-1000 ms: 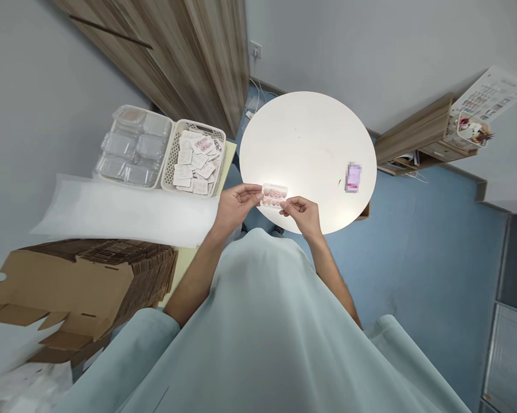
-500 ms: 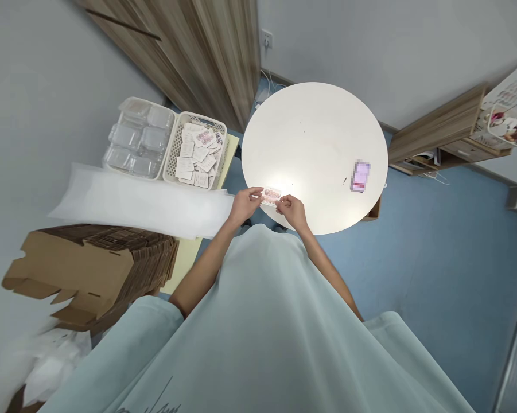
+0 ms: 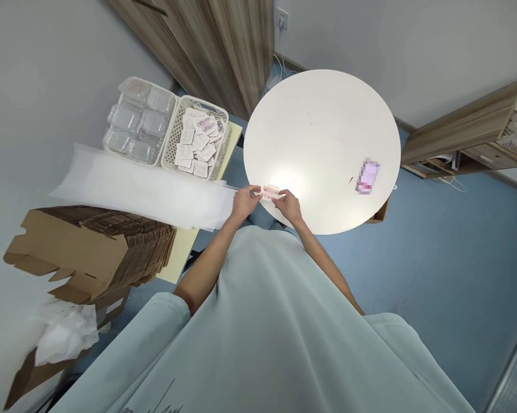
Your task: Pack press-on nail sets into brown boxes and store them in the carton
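Standing at the lower left of the frame, flattened cardboard boxes [image 3: 73, 241] form a tight stack, none of them made up. White sheets [image 3: 150, 189] lie just above, and clear plastic containers [image 3: 127, 119] sit at upper left; whether these hold anything, I cannot tell. Right beside them, a white basket [image 3: 167, 152] bears a loose heap of cards [image 3: 200, 142], not taken up. Near the centre, the left hand [image 3: 244, 202] pinches the left end of a small pink-patterned card [image 3: 270, 192] between its fingers, and the right hand's [image 3: 289, 207] fingers grip the other end — one card in hand, over the near edge of the round white desk [image 3: 322, 137]. At the desk's right lies a purple, pixelated item [image 3: 368, 176] — untouched.
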A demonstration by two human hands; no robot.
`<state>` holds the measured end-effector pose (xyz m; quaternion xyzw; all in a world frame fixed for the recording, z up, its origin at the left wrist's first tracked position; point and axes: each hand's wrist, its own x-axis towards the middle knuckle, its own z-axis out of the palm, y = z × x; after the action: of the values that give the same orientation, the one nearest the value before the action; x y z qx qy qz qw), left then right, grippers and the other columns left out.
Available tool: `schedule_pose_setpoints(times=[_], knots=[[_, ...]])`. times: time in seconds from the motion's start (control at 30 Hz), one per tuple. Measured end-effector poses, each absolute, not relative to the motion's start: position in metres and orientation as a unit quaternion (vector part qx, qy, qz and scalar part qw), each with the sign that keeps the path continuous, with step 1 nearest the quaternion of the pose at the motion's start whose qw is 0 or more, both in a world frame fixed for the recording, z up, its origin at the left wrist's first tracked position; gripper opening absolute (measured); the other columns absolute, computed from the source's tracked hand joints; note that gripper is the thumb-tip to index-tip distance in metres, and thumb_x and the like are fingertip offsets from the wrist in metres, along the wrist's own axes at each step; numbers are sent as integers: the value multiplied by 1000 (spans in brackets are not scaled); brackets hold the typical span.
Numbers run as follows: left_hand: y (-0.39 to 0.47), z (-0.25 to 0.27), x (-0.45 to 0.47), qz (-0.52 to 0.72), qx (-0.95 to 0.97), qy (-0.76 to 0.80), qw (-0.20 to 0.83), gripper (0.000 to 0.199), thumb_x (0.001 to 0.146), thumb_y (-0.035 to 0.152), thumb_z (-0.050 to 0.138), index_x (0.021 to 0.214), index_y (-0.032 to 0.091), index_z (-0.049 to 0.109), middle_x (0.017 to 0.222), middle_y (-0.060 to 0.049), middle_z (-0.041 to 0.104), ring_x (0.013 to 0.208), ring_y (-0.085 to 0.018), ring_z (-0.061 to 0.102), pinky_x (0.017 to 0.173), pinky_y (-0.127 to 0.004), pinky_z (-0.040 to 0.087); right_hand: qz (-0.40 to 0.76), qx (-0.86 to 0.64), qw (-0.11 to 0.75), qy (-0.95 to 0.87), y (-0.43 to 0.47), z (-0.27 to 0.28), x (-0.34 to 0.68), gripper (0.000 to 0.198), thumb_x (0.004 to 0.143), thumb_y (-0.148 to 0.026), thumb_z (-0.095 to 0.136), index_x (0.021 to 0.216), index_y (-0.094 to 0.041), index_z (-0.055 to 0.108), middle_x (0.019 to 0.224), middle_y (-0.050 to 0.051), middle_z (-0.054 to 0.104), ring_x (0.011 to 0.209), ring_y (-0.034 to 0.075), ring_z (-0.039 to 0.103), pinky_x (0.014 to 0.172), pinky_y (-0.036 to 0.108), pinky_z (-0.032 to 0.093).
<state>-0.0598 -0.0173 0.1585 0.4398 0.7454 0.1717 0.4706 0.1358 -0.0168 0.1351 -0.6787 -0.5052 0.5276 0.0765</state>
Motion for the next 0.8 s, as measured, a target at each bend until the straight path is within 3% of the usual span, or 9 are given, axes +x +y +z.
schedule_pose_setpoints(times=[0.1, 0.27, 0.63, 0.8], knots=[[-12, 157, -75, 162, 434, 749, 474, 42, 90, 18, 75, 131, 19, 83, 145, -14, 83, 120, -31, 84, 118, -45, 60, 503, -709, 40, -492, -15, 138, 140, 42, 107, -42, 76, 142, -23, 64, 121, 9, 89, 120, 28, 81, 100, 37, 59], [-5, 157, -126, 178, 442, 742, 470, 37, 90, 21, 76, 126, 23, 83, 142, -11, 84, 121, -30, 84, 117, -46, 61, 475, -736, 17, -482, -18, 149, 139, 41, 110, -39, 69, 146, -20, 65, 134, 14, 86, 127, 30, 79, 100, 38, 59], [8, 173, -247, 276, 404, 741, 459, 31, 94, 25, 73, 124, 23, 82, 140, -10, 84, 120, -29, 84, 116, -44, 63, 454, -718, 114, -515, 9, 205, 50, 34, 105, -43, 70, 134, -25, 70, 122, 10, 87, 106, 26, 84, 96, 40, 63], [21, 171, -318, 306, 407, 767, 390, 37, 97, 26, 70, 133, 20, 79, 143, -14, 81, 125, -30, 81, 116, -47, 64, 463, -683, 142, -547, 25, 227, -8, 35, 102, -48, 71, 130, -26, 73, 115, 8, 87, 96, 26, 83, 92, 41, 64]])
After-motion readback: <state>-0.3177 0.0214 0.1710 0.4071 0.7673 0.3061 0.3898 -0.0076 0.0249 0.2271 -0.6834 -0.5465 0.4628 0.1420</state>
